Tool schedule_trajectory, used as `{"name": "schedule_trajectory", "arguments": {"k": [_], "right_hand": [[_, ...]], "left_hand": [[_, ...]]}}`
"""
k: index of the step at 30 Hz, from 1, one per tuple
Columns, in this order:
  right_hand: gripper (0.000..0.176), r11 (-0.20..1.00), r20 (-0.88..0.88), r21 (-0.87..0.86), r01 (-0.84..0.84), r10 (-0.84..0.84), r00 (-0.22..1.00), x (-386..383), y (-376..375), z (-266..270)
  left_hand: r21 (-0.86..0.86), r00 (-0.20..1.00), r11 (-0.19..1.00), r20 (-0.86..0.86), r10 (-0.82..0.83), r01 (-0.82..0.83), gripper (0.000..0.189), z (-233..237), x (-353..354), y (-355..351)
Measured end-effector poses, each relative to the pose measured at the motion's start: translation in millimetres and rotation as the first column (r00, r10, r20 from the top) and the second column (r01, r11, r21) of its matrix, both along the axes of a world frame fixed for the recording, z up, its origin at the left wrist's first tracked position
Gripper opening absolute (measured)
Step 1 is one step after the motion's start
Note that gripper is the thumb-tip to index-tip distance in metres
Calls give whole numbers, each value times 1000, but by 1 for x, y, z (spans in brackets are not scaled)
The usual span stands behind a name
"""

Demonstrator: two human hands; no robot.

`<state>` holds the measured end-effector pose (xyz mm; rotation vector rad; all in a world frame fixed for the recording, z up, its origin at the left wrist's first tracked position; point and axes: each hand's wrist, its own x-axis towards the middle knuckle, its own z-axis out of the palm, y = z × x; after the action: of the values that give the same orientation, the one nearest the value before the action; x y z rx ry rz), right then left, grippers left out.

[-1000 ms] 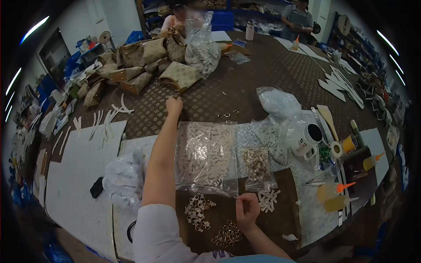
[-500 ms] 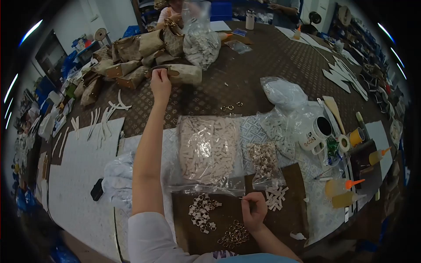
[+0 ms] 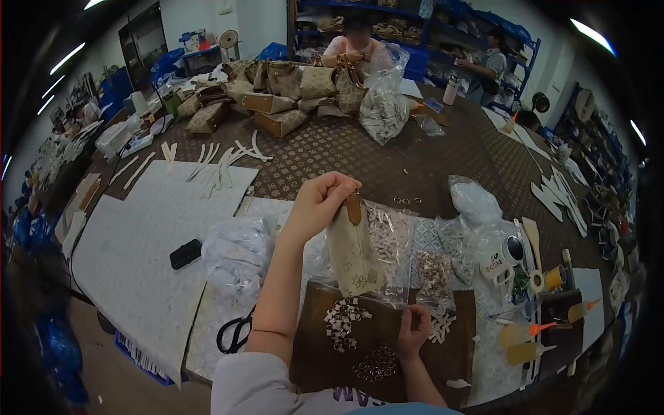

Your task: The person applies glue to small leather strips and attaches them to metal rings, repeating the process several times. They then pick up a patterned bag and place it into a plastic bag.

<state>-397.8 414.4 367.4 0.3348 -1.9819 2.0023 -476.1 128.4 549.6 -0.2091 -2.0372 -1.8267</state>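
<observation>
My left hand (image 3: 315,207) pinches the brown leather tab at the top of a beige patterned handbag (image 3: 351,257), which hangs in front of a clear bag of pale strips (image 3: 391,238). My right hand (image 3: 413,333) is closed by the lower edge of that clear bag; whatever its fingertips hold is too small to make out. Near it on a dark brown mat (image 3: 315,373) are metal rings with white tabs (image 3: 344,321), a heap of loose metal rings (image 3: 377,363) and a few white strips (image 3: 440,325).
Several patterned handbags (image 3: 277,104) are piled at the back, beside a clear plastic bag (image 3: 384,111). A white mug (image 3: 494,264) and glue bottles (image 3: 520,336) stand at right. Scissors (image 3: 235,334) and a black object (image 3: 185,254) lie at left. Two people (image 3: 353,48) are behind the table.
My left hand has drawn one handbag from the pile back toward me and lifted it over the clear bag. My right hand stays near the mat, closed. The view has shifted left and up.
</observation>
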Motion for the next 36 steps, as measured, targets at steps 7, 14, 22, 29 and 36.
{"name": "schedule_trajectory", "arguments": {"k": [7,14,22,29,36], "right_hand": [[1,1000,29,-9,16,-16,999,1,0,1],[2,999,11,3,33,-34,999,1,-2,3],[2,1000,29,-12,26,-26,999,0,-2,4],[3,999,22,12,34,-34,999,0,0,4],[4,1000,37,-8,28,-27,999,2,-3,13]], "left_hand": [[-35,969,975,118,-215,221,20,8,18,10],[-32,956,961,116,-270,275,20,7,18,11],[-4,948,954,121,-296,298,18,12,22,14],[-22,952,956,105,-288,291,22,13,22,16],[-34,948,952,110,-298,303,22,11,20,14]]}}
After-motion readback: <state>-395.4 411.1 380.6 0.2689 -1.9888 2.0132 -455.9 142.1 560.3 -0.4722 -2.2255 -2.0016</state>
